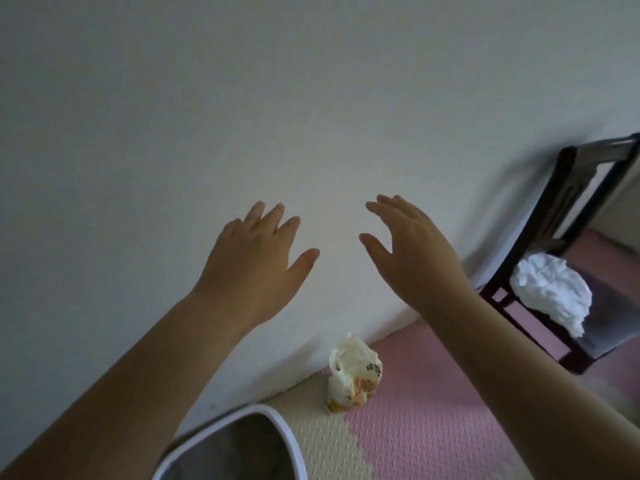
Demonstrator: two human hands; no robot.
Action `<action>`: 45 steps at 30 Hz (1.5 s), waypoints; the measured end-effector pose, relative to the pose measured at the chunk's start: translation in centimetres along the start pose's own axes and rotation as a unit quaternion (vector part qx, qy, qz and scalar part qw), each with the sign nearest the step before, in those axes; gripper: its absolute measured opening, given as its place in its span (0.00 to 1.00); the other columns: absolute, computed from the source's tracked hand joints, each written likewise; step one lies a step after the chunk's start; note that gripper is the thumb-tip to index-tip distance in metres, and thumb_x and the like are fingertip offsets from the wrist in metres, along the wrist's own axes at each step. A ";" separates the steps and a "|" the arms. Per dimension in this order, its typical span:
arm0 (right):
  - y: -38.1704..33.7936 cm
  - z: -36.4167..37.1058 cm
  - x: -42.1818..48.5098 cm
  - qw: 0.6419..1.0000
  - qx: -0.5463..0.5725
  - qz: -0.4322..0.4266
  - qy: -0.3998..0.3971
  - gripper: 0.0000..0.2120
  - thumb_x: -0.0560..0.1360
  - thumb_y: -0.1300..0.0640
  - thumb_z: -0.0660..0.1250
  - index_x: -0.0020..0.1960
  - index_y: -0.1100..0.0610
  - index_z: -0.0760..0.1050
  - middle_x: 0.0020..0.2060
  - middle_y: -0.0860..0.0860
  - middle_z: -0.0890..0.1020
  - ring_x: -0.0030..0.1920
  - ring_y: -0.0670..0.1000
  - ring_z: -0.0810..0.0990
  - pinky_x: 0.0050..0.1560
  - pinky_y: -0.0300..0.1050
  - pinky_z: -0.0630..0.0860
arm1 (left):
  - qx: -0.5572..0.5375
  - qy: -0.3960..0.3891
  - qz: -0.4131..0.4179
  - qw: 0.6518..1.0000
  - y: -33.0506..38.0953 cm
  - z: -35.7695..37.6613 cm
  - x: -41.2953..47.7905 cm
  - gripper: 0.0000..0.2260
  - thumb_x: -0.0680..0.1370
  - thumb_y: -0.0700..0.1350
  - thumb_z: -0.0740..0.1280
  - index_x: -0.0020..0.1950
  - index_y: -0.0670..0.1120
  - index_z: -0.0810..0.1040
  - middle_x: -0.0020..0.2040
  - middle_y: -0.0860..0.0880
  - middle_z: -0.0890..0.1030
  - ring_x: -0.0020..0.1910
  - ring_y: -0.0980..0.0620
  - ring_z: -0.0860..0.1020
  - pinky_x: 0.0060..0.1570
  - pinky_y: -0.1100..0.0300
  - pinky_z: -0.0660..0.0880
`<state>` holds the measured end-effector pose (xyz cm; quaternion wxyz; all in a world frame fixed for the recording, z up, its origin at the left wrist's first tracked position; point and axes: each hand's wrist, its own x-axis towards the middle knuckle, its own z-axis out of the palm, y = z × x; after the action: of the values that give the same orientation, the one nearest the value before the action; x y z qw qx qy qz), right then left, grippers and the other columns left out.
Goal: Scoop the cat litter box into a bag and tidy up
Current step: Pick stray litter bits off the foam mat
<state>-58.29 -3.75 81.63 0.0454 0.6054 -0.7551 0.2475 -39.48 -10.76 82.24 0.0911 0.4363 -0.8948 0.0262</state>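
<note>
Hands first: my left hand and right hand are both raised in front of the pale wall, backs toward me, fingers straight and spread, holding nothing and touching nothing that I can see. They are near each other, thumbs turned inward with a gap between them.

The litter box lies low and near, at the bottom edge under my left forearm, well apart from both hands. Only one rounded corner of its white rim shows, with dark grey inside, so I cannot tell which way its long side runs.

The bag stands upright on the floor mat just beside the wall, right of the box and below the gap between my hands. Its crumpled top points up and its base sits where the cream tile meets the pink.

Far right, a dark chair carries a crumpled white bundle on its seat.
</note>
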 end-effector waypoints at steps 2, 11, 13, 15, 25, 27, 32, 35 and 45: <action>-4.7 -7.4 1.2 1.000 0.002 -0.027 0.004 0.24 0.79 0.48 0.60 0.73 0.53 0.63 0.72 0.48 0.66 0.74 0.47 0.59 0.71 0.40 0.54 | 0.001 0.026 0.001 1.000 -0.8 -9.0 -1.1 0.29 0.79 0.62 0.46 0.76 0.50 0.57 0.77 0.49 0.56 0.76 0.49 0.54 0.71 0.50 0.56; -18.3 -24.8 -4.4 0.994 0.014 -0.108 -0.015 0.28 0.79 0.42 0.55 0.76 0.53 0.57 0.73 0.47 0.63 0.74 0.47 0.58 0.71 0.41 0.55 | 0.047 0.070 -0.066 0.994 -2.0 -30.3 -14.9 0.29 0.79 0.63 0.45 0.77 0.51 0.53 0.77 0.51 0.55 0.76 0.52 0.53 0.71 0.52 0.55; -20.5 -26.2 -7.2 0.990 0.033 -0.135 -0.022 0.29 0.79 0.41 0.54 0.76 0.53 0.56 0.74 0.47 0.62 0.74 0.46 0.58 0.71 0.42 0.55 | 0.053 0.072 -0.104 0.991 -1.5 -31.8 -20.0 0.30 0.79 0.63 0.45 0.78 0.51 0.52 0.78 0.51 0.54 0.76 0.52 0.52 0.72 0.53 0.53; -22.6 -27.0 -10.0 0.985 0.049 -0.165 -0.029 0.29 0.79 0.41 0.53 0.76 0.53 0.55 0.74 0.47 0.61 0.74 0.47 0.57 0.71 0.42 0.55 | 0.057 0.062 -0.148 0.985 -1.2 -32.8 -24.6 0.30 0.79 0.63 0.45 0.78 0.51 0.51 0.78 0.51 0.52 0.76 0.52 0.50 0.72 0.53 0.52; -35.2 -29.0 -20.3 0.957 0.116 -0.252 -0.081 0.30 0.79 0.41 0.52 0.76 0.54 0.54 0.75 0.48 0.60 0.75 0.47 0.56 0.71 0.42 0.54 | 0.091 0.040 -0.261 0.960 -2.9 -38.7 -42.0 0.30 0.79 0.63 0.44 0.78 0.51 0.49 0.78 0.50 0.50 0.77 0.51 0.48 0.73 0.52 0.51; -38.2 -28.6 -21.7 0.951 0.124 -0.268 -0.087 0.30 0.79 0.41 0.53 0.76 0.54 0.54 0.74 0.48 0.61 0.74 0.47 0.57 0.71 0.43 0.55 | 0.095 0.034 -0.274 0.956 -4.4 -39.5 -45.1 0.30 0.79 0.63 0.44 0.78 0.50 0.50 0.78 0.50 0.50 0.77 0.51 0.48 0.73 0.53 0.51; -46.3 -26.5 -24.1 0.940 0.130 -0.303 -0.083 0.30 0.79 0.41 0.53 0.76 0.55 0.54 0.75 0.49 0.60 0.75 0.49 0.56 0.72 0.44 0.55 | 0.093 0.046 -0.300 0.948 -9.7 -40.4 -51.2 0.29 0.80 0.62 0.44 0.78 0.50 0.50 0.78 0.51 0.50 0.76 0.52 0.48 0.73 0.53 0.51; -51.3 -24.2 -25.1 0.937 0.129 -0.312 -0.087 0.30 0.79 0.41 0.52 0.76 0.55 0.53 0.75 0.50 0.59 0.75 0.49 0.54 0.72 0.43 0.52 | 0.087 0.049 -0.315 0.944 -14.0 -40.0 -54.4 0.29 0.79 0.63 0.44 0.78 0.51 0.49 0.78 0.52 0.49 0.77 0.52 0.47 0.73 0.53 0.50; -59.8 -13.4 -27.4 0.945 0.104 -0.294 -0.099 0.32 0.80 0.42 0.52 0.77 0.56 0.49 0.77 0.51 0.53 0.76 0.49 0.49 0.74 0.44 0.47 | 0.071 0.008 -0.297 0.952 -25.9 -32.7 -57.1 0.31 0.79 0.63 0.42 0.78 0.50 0.45 0.78 0.49 0.45 0.77 0.49 0.44 0.74 0.49 0.46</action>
<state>1.80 17.77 102.31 -0.0220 0.8236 -0.5138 0.2393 19.93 21.69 102.93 0.0704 0.6873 -0.7201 0.0649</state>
